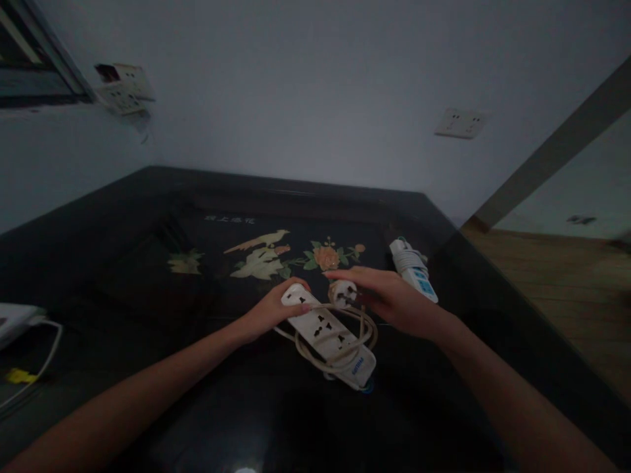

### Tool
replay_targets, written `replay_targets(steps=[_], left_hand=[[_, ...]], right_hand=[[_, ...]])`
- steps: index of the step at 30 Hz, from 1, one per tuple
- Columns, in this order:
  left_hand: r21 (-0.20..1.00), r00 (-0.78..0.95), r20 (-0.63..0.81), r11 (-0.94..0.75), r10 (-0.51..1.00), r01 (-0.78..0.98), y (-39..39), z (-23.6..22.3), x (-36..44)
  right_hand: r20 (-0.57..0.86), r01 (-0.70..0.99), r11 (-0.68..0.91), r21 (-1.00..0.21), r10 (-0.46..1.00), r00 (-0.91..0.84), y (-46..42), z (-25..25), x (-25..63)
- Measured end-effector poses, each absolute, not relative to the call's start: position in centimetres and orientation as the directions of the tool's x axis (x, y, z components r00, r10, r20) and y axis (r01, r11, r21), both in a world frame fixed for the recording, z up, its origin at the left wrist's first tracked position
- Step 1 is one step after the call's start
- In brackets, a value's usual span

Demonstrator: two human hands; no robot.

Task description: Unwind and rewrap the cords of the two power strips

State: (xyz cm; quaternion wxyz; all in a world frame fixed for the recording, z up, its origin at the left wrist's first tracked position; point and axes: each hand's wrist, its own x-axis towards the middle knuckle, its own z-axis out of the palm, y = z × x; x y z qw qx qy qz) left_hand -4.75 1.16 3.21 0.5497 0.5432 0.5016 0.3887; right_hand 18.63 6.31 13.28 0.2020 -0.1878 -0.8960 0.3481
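Observation:
A white power strip (325,332) lies aslant in front of me, its beige cord (367,328) looped around its lower half. At the strip's upper left end, my left hand (280,307) is closed round the casing, thumb across the top face. My right hand (387,295) is on the right, its fingers about the white plug (343,293) at the cord's end. The plug's metal pins point toward the right palm. Part of the right fingers' grip is hidden behind the hand.
A second power strip (417,272), its cord wound round it, lies at right on the dark glossy table (221,407) with printed flowers and birds. A white device (17,322) with a cable sits far left. Sockets (461,123) are on the wall behind.

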Motion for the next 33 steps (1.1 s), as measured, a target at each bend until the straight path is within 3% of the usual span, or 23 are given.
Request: replay_targets(steps=[3,8,13,18,23,27,33], left_hand=[[0.991,0.197,-0.11,0.094,0.974,0.091,1.2,3.3,-4.7],[0.99,0.168,-0.12,0.105,0.978,0.092,1.2,3.4,-4.5],[0.991,0.177,-0.129,0.12,0.976,0.06,1.1,3.7,-4.4],[0.995,0.155,-0.086,0.077,0.984,0.064,1.1,4.1,-4.5],[0.995,0.156,-0.056,0.041,0.986,0.095,1.3,4.4,-4.5],[0.995,0.141,-0.081,0.07,0.987,0.077,1.4,4.3,-4.6],[0.989,0.128,-0.135,0.126,0.983,0.072,1.4,3.6,-4.9]], right_hand=[[0.132,0.227,0.738,-0.635,0.394,-0.91,6.2,13.5,18.3],[0.069,0.163,0.723,-0.671,0.28,-0.957,6.4,12.7,17.3],[0.136,0.166,0.702,-0.692,0.354,-0.925,6.6,11.5,16.5],[0.198,0.151,0.557,-0.817,0.517,-0.833,7.3,11.0,16.8],[0.13,0.165,0.409,-0.898,0.603,-0.787,7.7,10.6,17.3],[0.16,0.182,0.503,-0.845,0.563,-0.811,7.3,10.0,16.6],[0.197,0.256,0.724,-0.641,0.478,-0.856,5.7,9.7,15.9]])
